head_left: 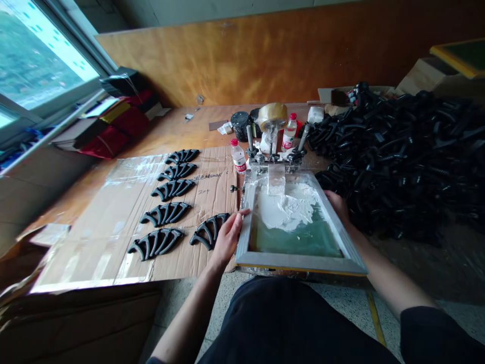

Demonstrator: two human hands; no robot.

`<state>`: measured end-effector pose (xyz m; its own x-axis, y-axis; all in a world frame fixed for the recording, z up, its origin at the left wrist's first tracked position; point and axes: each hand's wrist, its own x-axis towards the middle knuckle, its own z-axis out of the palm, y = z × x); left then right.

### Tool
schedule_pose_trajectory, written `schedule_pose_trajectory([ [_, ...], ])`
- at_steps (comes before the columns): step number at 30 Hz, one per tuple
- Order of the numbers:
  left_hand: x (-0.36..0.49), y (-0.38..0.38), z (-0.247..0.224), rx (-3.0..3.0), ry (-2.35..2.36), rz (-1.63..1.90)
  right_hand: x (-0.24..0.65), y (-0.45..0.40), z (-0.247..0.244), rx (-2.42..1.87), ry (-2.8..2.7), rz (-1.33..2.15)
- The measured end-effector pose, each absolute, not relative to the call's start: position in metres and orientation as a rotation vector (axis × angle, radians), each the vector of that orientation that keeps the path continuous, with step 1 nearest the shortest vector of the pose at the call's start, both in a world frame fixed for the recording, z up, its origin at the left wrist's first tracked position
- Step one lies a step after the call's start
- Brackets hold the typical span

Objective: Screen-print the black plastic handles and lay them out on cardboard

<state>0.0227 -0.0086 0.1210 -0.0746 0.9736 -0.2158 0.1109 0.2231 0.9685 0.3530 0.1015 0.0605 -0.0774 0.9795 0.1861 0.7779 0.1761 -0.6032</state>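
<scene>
A screen printing frame (pixel 350 258) with a pale metal border and green mesh sits in front of me, its near edge towards my body. Thick white paste (pixel 276 215) covers the far part of the mesh. My left hand (pixel 226 237) is closed on the left rail, thumb and forefinger at its edge. At the right rail is my right hand (pixel 337 206), partly hidden behind the frame, its fingers closed against the side. Just left of my left hand lies a black ribbed plastic part (pixel 206 235), partly covered by the hand.
Several similar black parts form a column on flat cardboard (pixel 94 242) at left. A large heap of black parts (pixel 394 162) fills the right. Behind the frame stand a metal clamp (pixel 275 169), a tape roll (pixel 273 116), red-capped bottles (pixel 238 155) and a dark tub (pixel 240 126).
</scene>
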Motion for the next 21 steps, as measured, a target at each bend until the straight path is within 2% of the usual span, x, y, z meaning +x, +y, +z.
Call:
schedule_pose_trajectory([
  [3, 0.021, -0.014, 0.075, 1.076, 1.509, 0.862, 0.337, 0.127, 0.077, -1.647, -1.848, 0.261],
  [7, 0.024, -0.009, 0.033, 1.217, 1.713, 0.696, 0.266, 0.143, 0.093, -1.436, -2.223, 0.126],
  [12, 0.024, -0.005, 0.023, 1.257, 1.769, 0.612, 0.237, 0.113, 0.085, -1.422, -2.553, 0.347],
  [18, 0.022, -0.007, 0.02, 1.216, 1.746, 0.639, 0.273, 0.067, 0.085, -0.827, -2.842, 0.441],
  [21, 0.022, -0.007, 0.019, 1.198, 1.735, 0.664, 0.274, 0.074, 0.089, -0.838, -2.825, 0.505],
])
